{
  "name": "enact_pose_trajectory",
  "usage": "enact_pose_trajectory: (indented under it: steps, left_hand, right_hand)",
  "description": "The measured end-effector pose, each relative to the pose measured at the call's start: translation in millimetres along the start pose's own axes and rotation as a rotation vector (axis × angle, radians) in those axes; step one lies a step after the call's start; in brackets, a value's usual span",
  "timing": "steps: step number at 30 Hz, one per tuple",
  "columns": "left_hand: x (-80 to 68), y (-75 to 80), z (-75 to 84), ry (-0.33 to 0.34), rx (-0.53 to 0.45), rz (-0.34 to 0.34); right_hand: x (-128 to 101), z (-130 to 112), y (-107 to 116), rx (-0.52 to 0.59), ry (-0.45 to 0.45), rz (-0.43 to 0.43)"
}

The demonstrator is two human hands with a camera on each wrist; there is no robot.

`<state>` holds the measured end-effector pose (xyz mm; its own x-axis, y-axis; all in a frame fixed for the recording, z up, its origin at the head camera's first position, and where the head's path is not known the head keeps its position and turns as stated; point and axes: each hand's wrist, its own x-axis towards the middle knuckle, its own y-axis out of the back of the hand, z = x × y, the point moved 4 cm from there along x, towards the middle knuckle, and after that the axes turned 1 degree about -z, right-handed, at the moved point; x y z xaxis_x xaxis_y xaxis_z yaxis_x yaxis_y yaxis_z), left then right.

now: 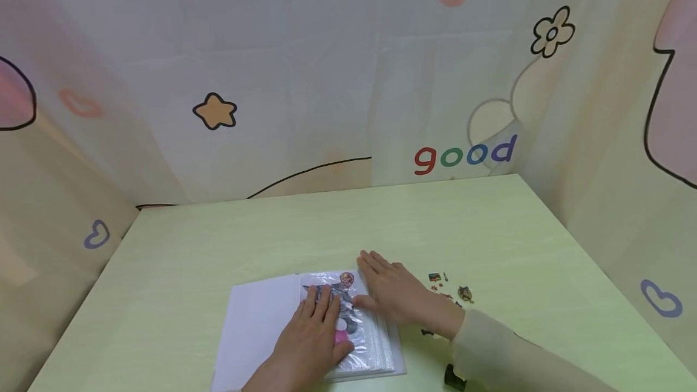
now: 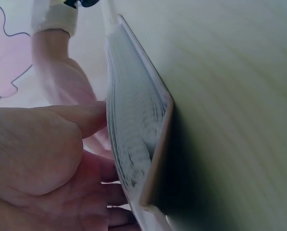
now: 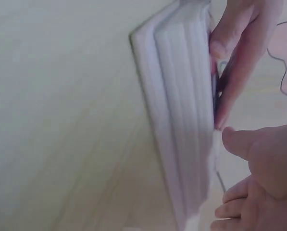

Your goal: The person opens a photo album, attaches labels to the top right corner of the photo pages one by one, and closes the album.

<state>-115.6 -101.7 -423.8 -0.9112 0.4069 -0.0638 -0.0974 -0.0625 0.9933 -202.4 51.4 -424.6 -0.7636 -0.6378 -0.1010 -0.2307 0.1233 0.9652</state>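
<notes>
**Both my hands are flat on the sticker book**

The sticker book [image 1: 305, 331] lies open on the green surface [image 1: 381, 228], close to my edge of it. My left hand [image 1: 313, 334] rests flat on the clear page with the picture of a figure. My fingers [image 1: 321, 301] there are straight and side by side, holding nothing. My right hand [image 1: 394, 292] lies flat on the right side of the book. Those fingers are straight too, pressing the page down, with my thumb pointing at the picture. Just right of the book sit some small stickers [image 1: 449, 286] on the surface. A little dark thing [image 1: 454, 377] sits near the book's right corner, by my sleeve [image 1: 506, 349]. I cannot tell what it is.
</notes>
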Motion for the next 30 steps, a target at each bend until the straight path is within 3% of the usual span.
enact_pose_trajectory:
  steps: [4, 8, 14, 30]
  left_hand:
    - [-0.6, -0.8, 0.2, -0.01, 0.01, 0.027]
    - [-0.7, -1.5, 0.2, -0.017, 0.005, 0.041]
    - [-0.7, -3.3, 0.6, -0.02, -0.022, 0.024]
    - [0.3, -3.4, 0.7, -0.006, -0.044, 0.0]
  right_hand:
    - [-10.0, -12.9, 2.3, -0.021, 0.092, 0.023]
    - [-16.2, -25.3, -4.5, -0.061, 0.144, -0.025]
    - [-18.3, -28.4, -14.1, -0.191, 0.114, -0.067]
    - [-6.3, -17.2, -11.2, -0.185, 0.078, -0.072]
